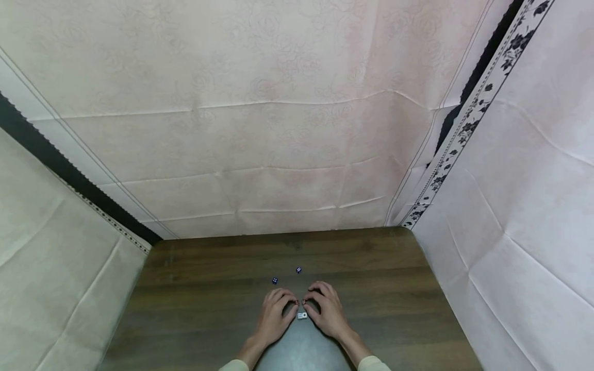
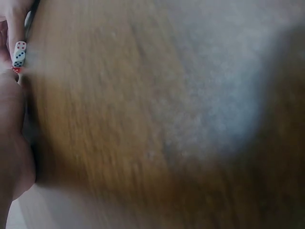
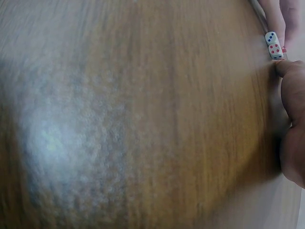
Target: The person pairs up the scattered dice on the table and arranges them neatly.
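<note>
Low in the head view, my left hand [image 1: 275,314] pinches a red die [image 1: 297,302] between thumb and fingertips. Facing it across a small gap, my right hand [image 1: 328,313] pinches another small red die [image 1: 304,302]. Two white dice [image 1: 302,316] sit side by side on the table, just below the fingertips. Their red and blue pips show in the left wrist view, where the white dice [image 2: 19,54] adjoin the left hand's red die [image 2: 16,69]. Mostly hidden behind the white dice [image 3: 274,46] in the right wrist view is a red die [image 3: 284,49].
Two dark blue dice, one at left [image 1: 275,281] and one farther back [image 1: 298,270], lie beyond the hands on the brown wooden table [image 1: 204,309]. Pale patterned cloth [image 1: 260,154] hangs behind the table and along both sides.
</note>
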`<state>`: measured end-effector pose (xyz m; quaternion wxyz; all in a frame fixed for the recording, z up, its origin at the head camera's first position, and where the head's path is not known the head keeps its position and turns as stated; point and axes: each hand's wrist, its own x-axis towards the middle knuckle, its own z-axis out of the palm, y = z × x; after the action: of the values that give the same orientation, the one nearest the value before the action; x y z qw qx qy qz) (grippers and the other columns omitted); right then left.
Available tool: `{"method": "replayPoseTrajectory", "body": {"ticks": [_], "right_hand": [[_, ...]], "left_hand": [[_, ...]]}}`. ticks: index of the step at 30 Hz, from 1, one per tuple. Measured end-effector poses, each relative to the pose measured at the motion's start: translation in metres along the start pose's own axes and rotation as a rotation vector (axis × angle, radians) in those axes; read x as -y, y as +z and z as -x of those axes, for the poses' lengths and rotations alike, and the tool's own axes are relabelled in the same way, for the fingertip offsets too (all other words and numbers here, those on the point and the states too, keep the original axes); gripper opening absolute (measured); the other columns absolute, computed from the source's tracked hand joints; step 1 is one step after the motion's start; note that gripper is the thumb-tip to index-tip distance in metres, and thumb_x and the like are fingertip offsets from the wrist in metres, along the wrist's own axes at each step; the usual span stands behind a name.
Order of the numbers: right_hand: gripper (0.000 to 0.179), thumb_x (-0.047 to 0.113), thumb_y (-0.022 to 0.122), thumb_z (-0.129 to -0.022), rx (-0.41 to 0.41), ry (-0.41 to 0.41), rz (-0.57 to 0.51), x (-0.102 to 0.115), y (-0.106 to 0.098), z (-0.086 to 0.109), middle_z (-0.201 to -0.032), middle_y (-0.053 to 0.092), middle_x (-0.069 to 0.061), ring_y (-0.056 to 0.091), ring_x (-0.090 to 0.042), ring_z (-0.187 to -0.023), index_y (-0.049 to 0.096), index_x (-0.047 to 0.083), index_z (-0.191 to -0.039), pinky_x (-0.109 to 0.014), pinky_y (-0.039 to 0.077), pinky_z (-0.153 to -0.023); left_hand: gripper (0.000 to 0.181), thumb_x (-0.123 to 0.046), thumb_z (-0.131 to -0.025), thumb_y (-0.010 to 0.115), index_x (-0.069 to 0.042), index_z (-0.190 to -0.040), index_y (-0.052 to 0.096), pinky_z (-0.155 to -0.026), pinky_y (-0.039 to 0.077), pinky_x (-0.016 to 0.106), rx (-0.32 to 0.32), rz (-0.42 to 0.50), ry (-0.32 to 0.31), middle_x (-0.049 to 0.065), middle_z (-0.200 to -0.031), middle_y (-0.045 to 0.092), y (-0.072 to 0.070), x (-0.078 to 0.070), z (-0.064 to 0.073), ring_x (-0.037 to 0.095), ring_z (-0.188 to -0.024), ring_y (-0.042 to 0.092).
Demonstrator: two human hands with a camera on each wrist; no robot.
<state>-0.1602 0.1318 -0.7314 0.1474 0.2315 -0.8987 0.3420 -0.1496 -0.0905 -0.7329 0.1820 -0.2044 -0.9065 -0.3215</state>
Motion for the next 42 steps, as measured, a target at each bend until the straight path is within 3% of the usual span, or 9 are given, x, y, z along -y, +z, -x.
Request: {"method": "replayPoseTrajectory", "body": {"ticks": [13, 24, 33, 42], "right_hand": [[0.013, 0.020, 0.091, -0.097, 0.053, 0.068, -0.051, 0.006, -0.006, -0.003, -0.133, 0.074, -0.006, 0.061, -0.035, -0.140, 0.084, 0.022, -0.109, -0.065, 0.050, -0.115], [0.013, 0.021, 0.091, -0.098, 0.065, 0.088, -0.071, 0.004, -0.004, -0.004, -0.135, 0.074, -0.006, 0.060, -0.034, -0.142, 0.084, 0.024, -0.109, -0.065, 0.049, -0.116], [0.014, 0.020, 0.091, -0.097, 0.062, 0.086, -0.103, 0.005, -0.006, -0.004, -0.135, 0.074, -0.010, 0.060, -0.038, -0.142, 0.085, 0.022, -0.109, -0.067, 0.048, -0.116], [0.015, 0.021, 0.091, -0.097, 0.081, 0.117, -0.104, 0.005, -0.004, -0.004, -0.136, 0.073, -0.006, 0.059, -0.036, -0.144, 0.085, 0.024, -0.110, -0.066, 0.047, -0.118]], "left_hand": [[0.010, -0.027, -0.099, 0.089, -0.024, -0.107, 0.084, -0.112, 0.053, 0.058, 0.037, -0.017, -0.026, -0.005, -0.119, 0.077, 0.002, -0.001, 0.000, 0.023, -0.122, 0.068], [0.011, -0.031, -0.100, 0.088, -0.029, -0.109, 0.083, -0.110, 0.050, 0.058, -0.004, -0.037, 0.025, -0.008, -0.121, 0.075, 0.010, 0.009, 0.003, 0.021, -0.121, 0.066], [0.011, -0.034, -0.101, 0.087, -0.029, -0.110, 0.083, -0.110, 0.051, 0.059, 0.006, -0.036, 0.012, -0.009, -0.122, 0.075, 0.009, 0.009, 0.003, 0.021, -0.121, 0.066], [0.011, -0.033, -0.102, 0.086, -0.030, -0.112, 0.084, -0.111, 0.052, 0.059, 0.046, -0.022, -0.030, -0.009, -0.124, 0.075, 0.003, 0.002, 0.002, 0.020, -0.122, 0.067]]}}
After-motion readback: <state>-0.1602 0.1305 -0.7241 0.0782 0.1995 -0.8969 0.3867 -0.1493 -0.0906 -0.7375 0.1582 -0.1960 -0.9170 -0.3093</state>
